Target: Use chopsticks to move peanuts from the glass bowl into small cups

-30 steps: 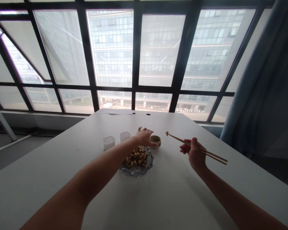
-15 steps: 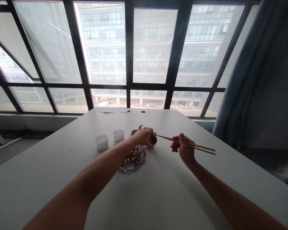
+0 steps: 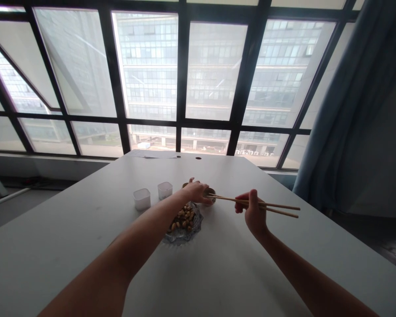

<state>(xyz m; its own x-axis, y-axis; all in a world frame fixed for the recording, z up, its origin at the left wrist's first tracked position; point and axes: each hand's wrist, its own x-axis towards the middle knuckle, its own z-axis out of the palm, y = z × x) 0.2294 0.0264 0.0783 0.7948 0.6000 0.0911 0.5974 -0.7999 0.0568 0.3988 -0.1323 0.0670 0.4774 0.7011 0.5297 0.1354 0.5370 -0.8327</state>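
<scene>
My left hand reaches over the plate and curls around a small round cup, which is tilted toward the right. My right hand grips a pair of wooden chopsticks. Their tips reach left into the cup's mouth, close to my left fingers; whether they pinch anything is too small to tell. Below my left forearm sits a clear glass plate with a scalloped rim, partly hidden by the arm. Brown shelled nuts lie heaped on it. Behind my left wrist shows part of another small round cup.
Two translucent square plastic containers stand left of the plate. All of this is on a white table. Paper sheets lie at its far edge, before the windows. A blue curtain hangs at the right.
The chopstick tips have moved from the cup's upper rim down and left into its mouth. My left hand stays on the cup. The view has tilted slightly upward.
</scene>
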